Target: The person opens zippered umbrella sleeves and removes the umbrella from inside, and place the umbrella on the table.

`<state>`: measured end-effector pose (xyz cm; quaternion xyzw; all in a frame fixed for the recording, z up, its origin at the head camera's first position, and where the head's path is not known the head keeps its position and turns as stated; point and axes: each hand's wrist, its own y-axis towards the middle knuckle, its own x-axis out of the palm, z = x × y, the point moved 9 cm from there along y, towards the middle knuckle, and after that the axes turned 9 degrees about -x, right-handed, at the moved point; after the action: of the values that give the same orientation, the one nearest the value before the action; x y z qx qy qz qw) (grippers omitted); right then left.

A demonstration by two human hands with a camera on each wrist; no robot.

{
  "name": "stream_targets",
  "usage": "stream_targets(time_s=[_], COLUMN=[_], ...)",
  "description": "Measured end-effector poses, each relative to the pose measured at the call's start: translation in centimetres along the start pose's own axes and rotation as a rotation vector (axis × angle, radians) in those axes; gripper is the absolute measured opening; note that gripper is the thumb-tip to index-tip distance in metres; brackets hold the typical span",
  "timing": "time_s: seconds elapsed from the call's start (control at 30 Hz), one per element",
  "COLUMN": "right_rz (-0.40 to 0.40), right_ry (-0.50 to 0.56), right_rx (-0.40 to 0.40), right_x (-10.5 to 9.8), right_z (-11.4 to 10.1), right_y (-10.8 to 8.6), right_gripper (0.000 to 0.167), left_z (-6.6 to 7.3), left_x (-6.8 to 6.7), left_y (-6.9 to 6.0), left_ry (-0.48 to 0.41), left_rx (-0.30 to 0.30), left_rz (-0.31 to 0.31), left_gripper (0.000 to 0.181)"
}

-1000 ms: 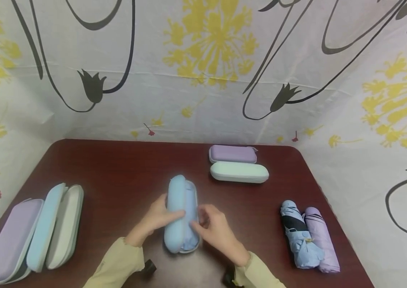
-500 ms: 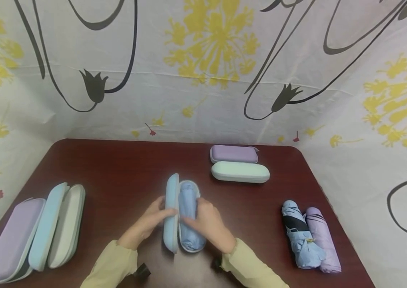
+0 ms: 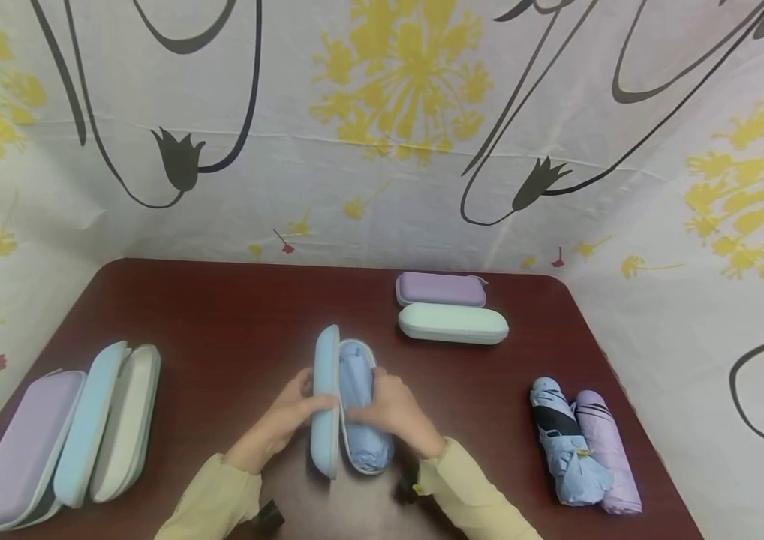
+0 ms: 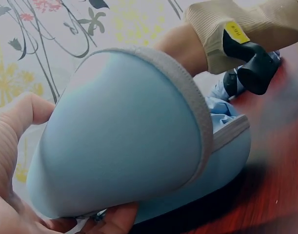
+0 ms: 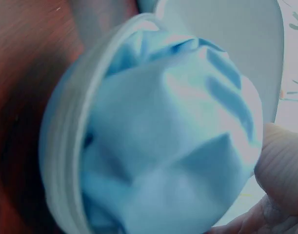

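Note:
A light blue zip case (image 3: pixel 324 446) lies open at the middle of the table, its lid raised on the left side. My left hand (image 3: pixel 281 420) holds that lid, thumb over its edge and fingers behind it. In the case's other half (image 4: pixel 227 168) sits a rolled blue folding umbrella (image 3: pixel 370 448), bunched fabric at its near end. My right hand (image 3: pixel 401 412) grips the umbrella around its middle, thumb on the left and fingers on the far right side. The right wrist view shows the umbrella's fabric end (image 5: pixel 173 141) standing above the case rim; the fingertips are partly hidden.
At the left lie a purple case (image 3: pixel 24 450), a light blue case (image 3: pixel 87 435) and a whitish one (image 3: pixel 127 427), leaning together. A small purple case (image 3: pixel 440 289) and a mint case (image 3: pixel 452 323) lie at the back. Blue (image 3: pixel 574 472) and purple (image 3: pixel 605 454) rolled umbrellas lie right.
The lid has swung further open to the left with my left hand on it. My right hand has moved from the case's right rim onto the umbrella, which now shows more fully.

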<state>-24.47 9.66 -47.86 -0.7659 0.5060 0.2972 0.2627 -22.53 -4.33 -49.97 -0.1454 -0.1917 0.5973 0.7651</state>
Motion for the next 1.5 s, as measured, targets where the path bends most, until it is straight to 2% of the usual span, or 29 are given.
stream_targets(time_s=[0.2,0.4,0.6,0.7,0.87,1.0,1.2,1.37,1.5], right_rz=[-0.014,-0.018,-0.006,0.012,0.092,0.135,0.165,0.173,0.177], right_ry=[0.057,0.147,0.394,0.476,0.458,0.433,0.383,0.27,0.195], right_rx=[0.008,-0.006,0.018,0.04,0.069,0.087,0.103,0.161,0.198], right_x=[0.0,-0.8,-1.7,-2.1,-3.4,-4.5,-6.6,-8.6,-9.9], right_z=[1.0,1.5,2.6,3.0,4.0,5.2,7.4,9.7,11.4], right_y=[-0.1,-0.3,-0.7,-1.1,-2.1,-3.2,-5.1,-7.0,-8.5], right_gripper=[0.079,0.078,0.071,0.07,0.069,0.068,0.065,0.065,0.065], left_z=[0.0,0.0,-0.3,-0.3,-0.4,-0.5,-0.5,-0.3,0.0], left_x=[0.2,0.1,-0.5,-1.0,-2.1,-3.6,-6.9,-9.9,-12.0], left_y=[-0.2,-0.5,-0.8,-1.0,-1.5,-2.0,-3.3,-4.4,-5.4], left_ry=[0.008,0.034,0.074,0.108,0.124,0.134,0.197,0.293,0.377], left_rx=[0.001,0.013,-0.014,-0.014,-0.004,-0.009,-0.051,-0.104,-0.123], left_rz=[0.047,0.065,0.103,0.122,0.128,0.137,0.195,0.25,0.301], left_gripper=[0.073,0.079,0.077,0.078,0.08,0.08,0.078,0.082,0.086])
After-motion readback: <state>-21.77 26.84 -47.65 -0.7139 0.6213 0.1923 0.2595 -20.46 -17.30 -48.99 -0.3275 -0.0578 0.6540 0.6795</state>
